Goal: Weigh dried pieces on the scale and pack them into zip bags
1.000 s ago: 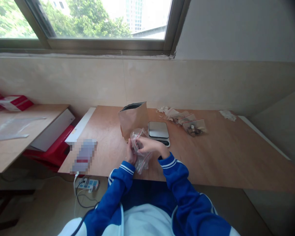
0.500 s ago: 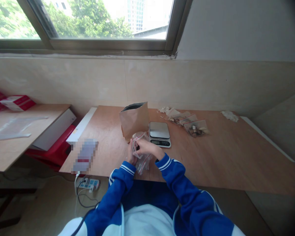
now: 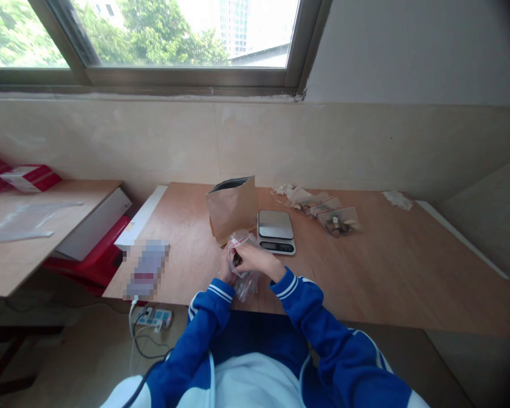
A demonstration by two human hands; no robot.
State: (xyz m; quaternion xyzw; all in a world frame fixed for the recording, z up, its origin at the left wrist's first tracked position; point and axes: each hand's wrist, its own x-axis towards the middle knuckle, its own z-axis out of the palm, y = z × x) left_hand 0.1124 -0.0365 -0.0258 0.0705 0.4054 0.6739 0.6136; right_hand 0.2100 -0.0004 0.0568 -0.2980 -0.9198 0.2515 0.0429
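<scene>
My left hand [image 3: 226, 270] is closed around a clear zip bag [image 3: 239, 237] with a red seal line, near the table's front edge. From the right, my right hand [image 3: 257, 259] reaches to the bag's mouth with its fingers bent together. A small dark item [image 3: 237, 259] shows at those fingertips; its kind is too small to make out. More clear plastic bags [image 3: 245, 286] with red seals hang below both hands. Just behind stands an open brown paper pouch [image 3: 233, 211] with a dark lining. To its right sits a kitchen scale [image 3: 276, 225] with a bare metal plate.
Several filled zip bags [image 3: 339, 221] overlap right of the scale, beside pale scraps [image 3: 283, 190]. A whitish crumpled heap [image 3: 397, 200] lies at the far right. On the left, a blurred phone-like device [image 3: 147, 269] is plugged into a cable. A power strip [image 3: 153, 318] lies below.
My right hand and forearm have shifted slightly to the right and down. The dark item at the fingertips shows a little lower. The loose bags below the hands have shifted slightly left.
</scene>
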